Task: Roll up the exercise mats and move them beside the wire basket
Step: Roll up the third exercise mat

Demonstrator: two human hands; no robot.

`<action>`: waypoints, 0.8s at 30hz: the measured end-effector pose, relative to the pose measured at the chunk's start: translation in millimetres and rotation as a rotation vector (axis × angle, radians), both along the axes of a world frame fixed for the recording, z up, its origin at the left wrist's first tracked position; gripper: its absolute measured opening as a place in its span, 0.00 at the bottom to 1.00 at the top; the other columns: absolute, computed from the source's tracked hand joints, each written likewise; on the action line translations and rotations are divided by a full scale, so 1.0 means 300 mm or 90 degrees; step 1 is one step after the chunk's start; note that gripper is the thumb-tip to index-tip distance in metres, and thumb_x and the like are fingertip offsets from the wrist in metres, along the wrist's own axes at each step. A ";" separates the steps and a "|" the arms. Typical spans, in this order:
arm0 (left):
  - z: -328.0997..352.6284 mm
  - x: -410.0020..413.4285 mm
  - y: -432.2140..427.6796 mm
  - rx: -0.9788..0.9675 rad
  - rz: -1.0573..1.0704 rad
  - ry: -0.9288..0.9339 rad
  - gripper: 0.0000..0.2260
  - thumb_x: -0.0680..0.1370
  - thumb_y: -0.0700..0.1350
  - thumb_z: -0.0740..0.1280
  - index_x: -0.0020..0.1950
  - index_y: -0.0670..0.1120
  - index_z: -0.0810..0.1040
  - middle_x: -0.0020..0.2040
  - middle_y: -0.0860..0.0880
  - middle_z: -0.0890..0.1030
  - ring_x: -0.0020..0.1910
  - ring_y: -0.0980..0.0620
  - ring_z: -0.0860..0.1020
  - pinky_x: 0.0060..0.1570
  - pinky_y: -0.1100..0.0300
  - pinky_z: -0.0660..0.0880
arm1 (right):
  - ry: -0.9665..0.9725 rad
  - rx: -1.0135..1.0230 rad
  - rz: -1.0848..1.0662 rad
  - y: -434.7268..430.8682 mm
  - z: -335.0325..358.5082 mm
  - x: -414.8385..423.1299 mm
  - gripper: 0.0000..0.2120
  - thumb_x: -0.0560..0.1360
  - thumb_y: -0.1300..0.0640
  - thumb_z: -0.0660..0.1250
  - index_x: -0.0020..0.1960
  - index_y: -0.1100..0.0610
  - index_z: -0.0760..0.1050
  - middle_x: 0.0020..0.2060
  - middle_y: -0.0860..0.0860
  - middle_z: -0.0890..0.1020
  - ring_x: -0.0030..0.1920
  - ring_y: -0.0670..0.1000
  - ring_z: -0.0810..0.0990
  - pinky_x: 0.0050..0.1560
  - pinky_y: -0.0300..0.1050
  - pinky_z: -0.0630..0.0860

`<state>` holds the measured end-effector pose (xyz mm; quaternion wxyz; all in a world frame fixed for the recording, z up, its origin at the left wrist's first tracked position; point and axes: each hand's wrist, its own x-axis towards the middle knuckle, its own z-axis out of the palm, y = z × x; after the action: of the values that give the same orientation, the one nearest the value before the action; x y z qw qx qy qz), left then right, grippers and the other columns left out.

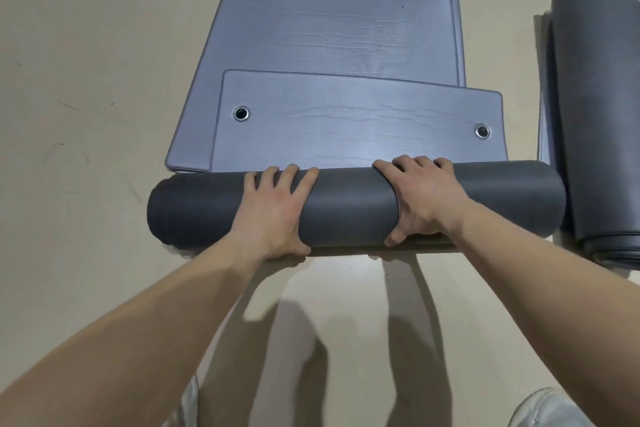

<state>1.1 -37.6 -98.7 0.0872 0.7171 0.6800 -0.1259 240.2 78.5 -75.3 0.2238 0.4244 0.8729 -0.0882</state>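
A dark grey mat roll [349, 204] lies crosswise on the floor in front of me. Its unrolled blue-grey end flap [356, 128], with a metal eyelet near each corner, lies flat just beyond the roll. My left hand [277, 211] grips the roll left of its middle, fingers over the top and thumb on the near side. My right hand [422, 201] grips it right of the middle in the same way. Under the flap a second blue-grey mat [339, 10] lies flat and stretches away from me. No wire basket is in view.
Another fully rolled grey mat [599, 97] lies lengthwise at the right edge, close to the right end of my roll. Beige floor [86, 80] spreads to the left. My light shoes [550, 409] show at the bottom edge.
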 end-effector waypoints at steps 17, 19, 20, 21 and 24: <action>0.134 0.067 -0.122 -0.249 -0.017 -0.031 0.63 0.60 0.71 0.78 0.83 0.51 0.45 0.81 0.48 0.59 0.78 0.39 0.61 0.74 0.36 0.59 | 0.064 0.006 -0.042 -0.388 -0.013 0.097 0.70 0.50 0.28 0.78 0.81 0.45 0.44 0.80 0.54 0.59 0.80 0.59 0.56 0.77 0.64 0.49; 0.117 0.104 -0.173 -0.191 -0.025 0.012 0.67 0.59 0.73 0.77 0.82 0.50 0.38 0.83 0.45 0.49 0.81 0.36 0.52 0.76 0.33 0.53 | 0.058 -0.045 -0.030 -0.285 0.015 0.071 0.68 0.49 0.29 0.77 0.80 0.44 0.47 0.77 0.51 0.62 0.78 0.55 0.60 0.77 0.62 0.52; 0.105 0.107 -0.180 -0.160 -0.028 0.025 0.68 0.59 0.73 0.77 0.82 0.50 0.37 0.83 0.45 0.49 0.80 0.36 0.53 0.76 0.34 0.53 | 0.051 -0.084 -0.029 -0.237 0.030 0.058 0.67 0.50 0.29 0.77 0.80 0.43 0.47 0.77 0.50 0.62 0.77 0.54 0.60 0.77 0.62 0.52; 0.097 0.100 -0.166 -0.131 -0.023 0.020 0.66 0.59 0.72 0.77 0.82 0.52 0.39 0.82 0.45 0.53 0.79 0.38 0.56 0.75 0.36 0.55 | 0.048 -0.116 -0.036 -0.201 0.041 0.045 0.68 0.50 0.30 0.78 0.81 0.43 0.46 0.77 0.50 0.61 0.77 0.54 0.60 0.77 0.62 0.51; 0.092 0.044 -0.025 -0.133 -0.001 -0.036 0.61 0.57 0.71 0.77 0.81 0.54 0.48 0.76 0.49 0.66 0.72 0.43 0.69 0.70 0.41 0.65 | 0.051 -0.060 -0.049 -0.191 0.022 0.013 0.68 0.54 0.33 0.80 0.82 0.45 0.42 0.78 0.54 0.58 0.79 0.57 0.56 0.78 0.67 0.49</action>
<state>14.3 -45.2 -71.0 0.1806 0.7077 0.6599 -0.1764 244.0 21.1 -68.6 0.2048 0.4428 0.8591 -0.1545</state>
